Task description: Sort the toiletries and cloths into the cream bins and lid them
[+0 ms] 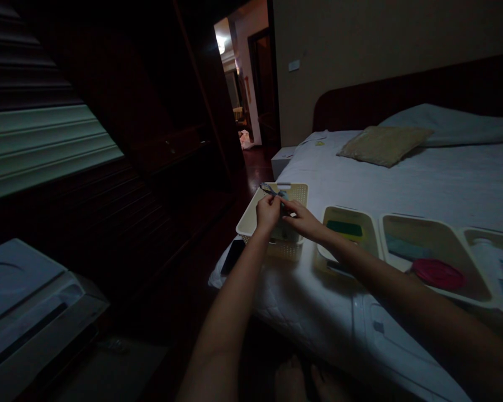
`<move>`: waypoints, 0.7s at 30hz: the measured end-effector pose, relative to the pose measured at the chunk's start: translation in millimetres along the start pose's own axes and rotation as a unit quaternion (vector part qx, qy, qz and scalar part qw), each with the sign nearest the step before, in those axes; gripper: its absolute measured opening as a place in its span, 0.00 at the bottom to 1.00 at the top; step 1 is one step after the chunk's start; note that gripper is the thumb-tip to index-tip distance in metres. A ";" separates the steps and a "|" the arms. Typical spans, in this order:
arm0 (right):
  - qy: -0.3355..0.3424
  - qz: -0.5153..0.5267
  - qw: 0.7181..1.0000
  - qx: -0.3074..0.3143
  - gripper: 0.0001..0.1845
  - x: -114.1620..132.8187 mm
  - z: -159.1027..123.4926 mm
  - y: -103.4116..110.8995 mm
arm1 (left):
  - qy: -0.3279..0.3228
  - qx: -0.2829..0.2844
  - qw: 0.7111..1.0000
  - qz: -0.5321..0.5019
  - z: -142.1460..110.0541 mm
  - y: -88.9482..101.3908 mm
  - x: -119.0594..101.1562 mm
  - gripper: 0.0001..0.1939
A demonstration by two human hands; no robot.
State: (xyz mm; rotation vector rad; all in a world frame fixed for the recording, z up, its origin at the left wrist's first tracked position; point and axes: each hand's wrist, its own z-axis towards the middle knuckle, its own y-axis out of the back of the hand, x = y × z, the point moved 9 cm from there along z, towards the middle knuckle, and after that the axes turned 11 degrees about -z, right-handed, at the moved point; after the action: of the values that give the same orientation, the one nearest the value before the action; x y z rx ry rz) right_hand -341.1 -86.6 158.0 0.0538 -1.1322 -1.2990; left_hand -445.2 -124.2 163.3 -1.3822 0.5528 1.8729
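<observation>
My left hand (268, 213) and my right hand (300, 219) meet above a cream perforated plastic basket (251, 218) on the bed's near corner. Between the fingertips is a thin dark patterned strap (267, 189), its loop sticking out to the upper left. A small light-blue piece (284, 195) shows just behind the fingers; whether it belongs to the strap I cannot tell. The left fingers are curled closed on the strap. My right thumb and fingers pinch at the same spot, partly hidden.
To the right stand cream bins: one with a green and yellow item (344, 228), one with a pink bundle (438, 273), one with a white bottle (492, 262). A clear lid (396, 340) lies in front. A pillow (385, 145) rests on the bed; a white appliance (29, 301) stands left.
</observation>
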 end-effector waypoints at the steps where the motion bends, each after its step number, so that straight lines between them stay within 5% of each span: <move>1: 0.000 0.016 1.000 0.000 0.32 0.6 -0.2 -0.7 | -0.004 0.000 1.000 0.009 0.2 0.7 -0.6 0.09; 8: -0.092 0.054 0.990 -0.092 0.16 -12.6 -1.3 22.4 | -0.021 -0.022 0.999 0.040 4.3 10.9 -6.9 0.08; 13: -0.139 0.031 0.973 -0.182 0.26 -26.0 -6.7 48.2 | -0.019 -0.030 0.999 -0.014 10.4 20.3 -10.5 0.08; 17: -0.146 0.070 0.976 -0.149 0.35 -27.8 -3.2 42.3 | 0.026 0.001 0.995 -0.095 10.2 16.2 -11.6 0.08; 21: -0.113 0.137 0.981 -0.077 0.33 -18.5 3.0 26.5 | 0.058 0.047 0.983 -0.165 4.7 6.2 -15.6 0.07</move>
State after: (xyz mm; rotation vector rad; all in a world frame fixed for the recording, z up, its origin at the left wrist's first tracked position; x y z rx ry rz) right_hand -321.2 -61.6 164.0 -0.3617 -1.1800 -1.1608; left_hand -450.5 -129.6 179.0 -1.4296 0.4335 1.4918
